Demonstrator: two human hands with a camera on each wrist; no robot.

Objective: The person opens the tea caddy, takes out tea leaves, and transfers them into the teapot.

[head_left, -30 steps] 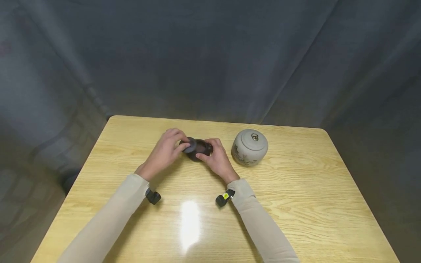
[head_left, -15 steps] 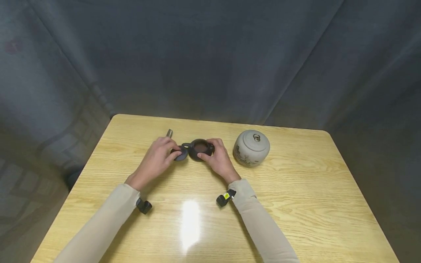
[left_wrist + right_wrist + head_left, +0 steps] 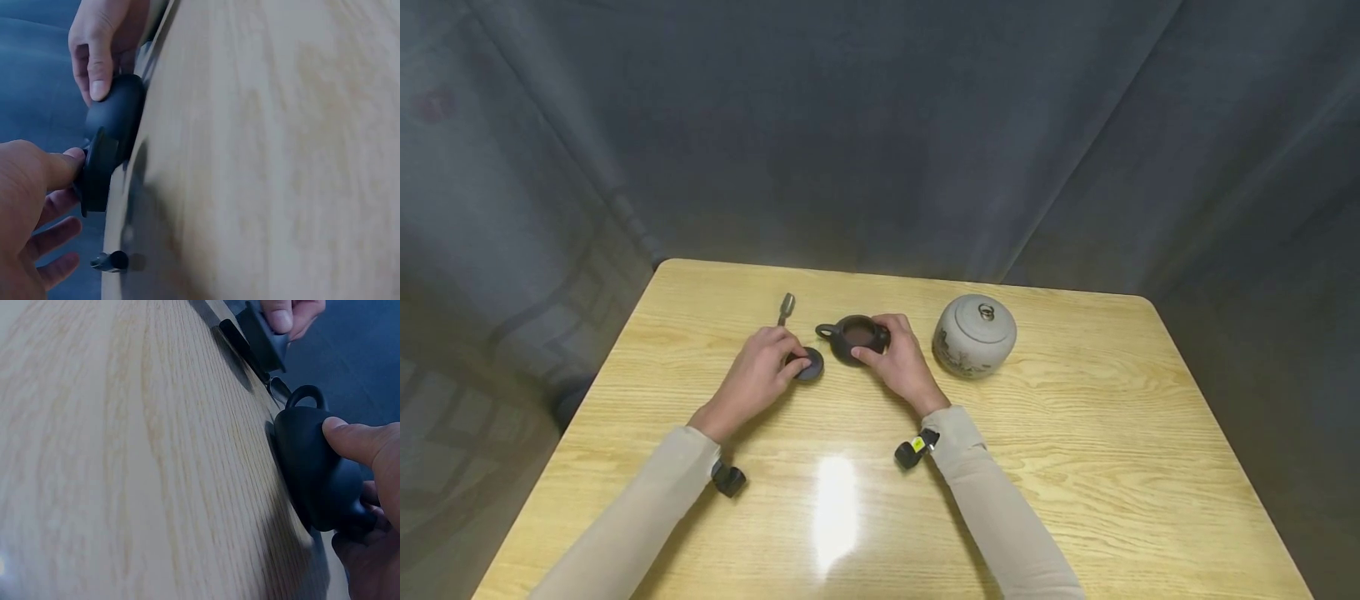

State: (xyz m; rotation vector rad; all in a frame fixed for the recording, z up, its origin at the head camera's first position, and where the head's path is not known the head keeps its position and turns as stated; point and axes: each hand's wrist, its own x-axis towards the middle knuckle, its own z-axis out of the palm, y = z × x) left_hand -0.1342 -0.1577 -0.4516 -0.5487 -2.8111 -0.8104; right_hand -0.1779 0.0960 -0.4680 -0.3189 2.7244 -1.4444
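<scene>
A small dark teapot (image 3: pixel 844 348) stands uncovered in the middle of the table, its loop handle toward the left. My right hand (image 3: pixel 901 365) grips it from the spout side, thumb on the near wall, as the right wrist view shows of the pot (image 3: pixel 315 469). My left hand (image 3: pixel 760 367) pinches the round dark lid (image 3: pixel 811 367) by its knob, left of the pot and apart from it. In the right wrist view the lid (image 3: pixel 262 339) is held above the tabletop. Just beyond the left hand lies a slim scoop (image 3: pixel 787 307) with a metal end and dark handle, partly hidden.
A pale grey lidded jar (image 3: pixel 973 337) with a metal ring on top stands right of the right hand. The wooden table (image 3: pixel 1112 433) ends at a far edge, with dark curtains (image 3: pixel 880 150) behind it.
The left hand has lifted the lid off the teapot and carried it left and toward the body. The pot's opening and the scoop have come into sight. The right hand keeps its hold.
</scene>
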